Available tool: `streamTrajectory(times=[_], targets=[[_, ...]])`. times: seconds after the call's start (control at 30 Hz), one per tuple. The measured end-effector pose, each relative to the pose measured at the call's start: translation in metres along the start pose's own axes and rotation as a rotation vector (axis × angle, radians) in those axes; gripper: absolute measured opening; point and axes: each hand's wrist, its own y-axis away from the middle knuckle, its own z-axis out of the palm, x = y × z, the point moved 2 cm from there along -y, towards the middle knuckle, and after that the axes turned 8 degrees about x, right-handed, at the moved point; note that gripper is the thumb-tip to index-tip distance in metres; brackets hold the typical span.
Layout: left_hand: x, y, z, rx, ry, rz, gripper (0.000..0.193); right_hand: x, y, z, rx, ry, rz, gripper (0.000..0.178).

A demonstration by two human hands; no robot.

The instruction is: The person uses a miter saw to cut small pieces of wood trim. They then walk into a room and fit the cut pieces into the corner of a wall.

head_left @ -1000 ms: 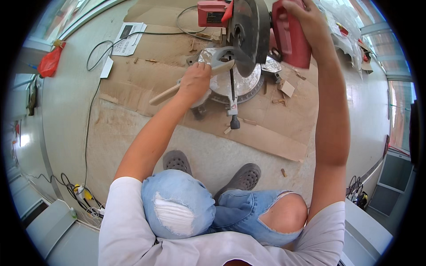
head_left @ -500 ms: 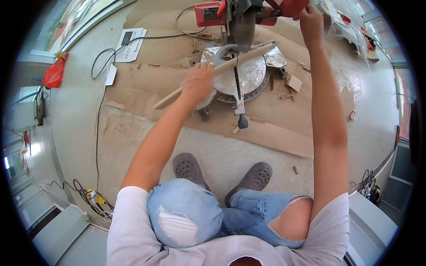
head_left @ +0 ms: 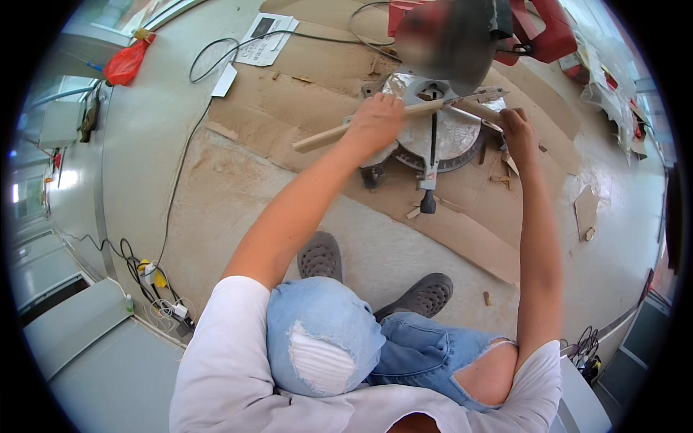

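Wooden strip lies across the miter saw, left hand pressing it.

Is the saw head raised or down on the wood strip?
Raised: the saw head sits blurred above the wood strip, under the left hand.

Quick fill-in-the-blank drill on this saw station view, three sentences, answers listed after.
1. The left hand presses a long wooden strip onto the base of the red ____ saw.
2. The right hand touches the piece on the ____ side of the blade.
3. Sheets of ____ lie on the floor under the saw.

Missing words: miter; right; cardboard
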Motion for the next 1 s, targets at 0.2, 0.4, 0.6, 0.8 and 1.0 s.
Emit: streamTrajectory(times=[0.2,0.4,0.6,0.8,1.0], targets=[[-0.009,0.017,-0.04,0.053,0.067,-0.114,0.037,0.091,0.11,-0.046,-0.225,-0.266,0.507,0.029],[-0.082,0.065,-0.105,0.21,0.318,-0.802,0.042,0.115,0.229,-0.069,-0.686,-0.332,0.755,0.026],[-0.08,0.059,-0.106,0.288,0.181,-0.63,0.036,0.085,0.234,-0.044,-0.668,-0.185,0.635,0.026],[-0.01,0.046,-0.048,0.195,0.062,-0.099,0.027,-0.056,0.189,0.027,-0.674,-0.666,0.66,0.048],[0.009,0.024,-0.021,0.154,0.07,-0.148,0.024,-0.145,0.188,0.067,-0.646,-1.013,0.885,0.042]])
